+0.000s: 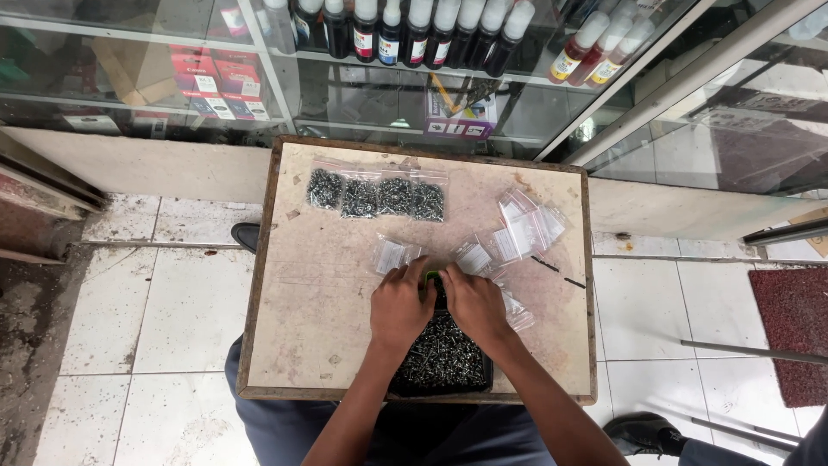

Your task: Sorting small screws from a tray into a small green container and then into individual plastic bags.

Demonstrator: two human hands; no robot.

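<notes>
My left hand (402,304) and my right hand (475,304) are close together over the far end of a black tray (442,358) full of small dark screws. Both have curled fingers around a small green object (430,278), mostly hidden between them. Which hand actually grips it I cannot tell. The tray rests on a worn wooden board (310,293) on my lap. Just past my fingers lie empty clear zip bags (396,254). More empty bags (526,226) are heaped to the right.
Several filled bags of screws (377,195) lie in a row at the board's far edge. Two dark strips (554,269) lie at the right. Behind stands a glass cabinet with ink bottles (431,30). White tiled floor surrounds the board; a red mat (793,332) lies right.
</notes>
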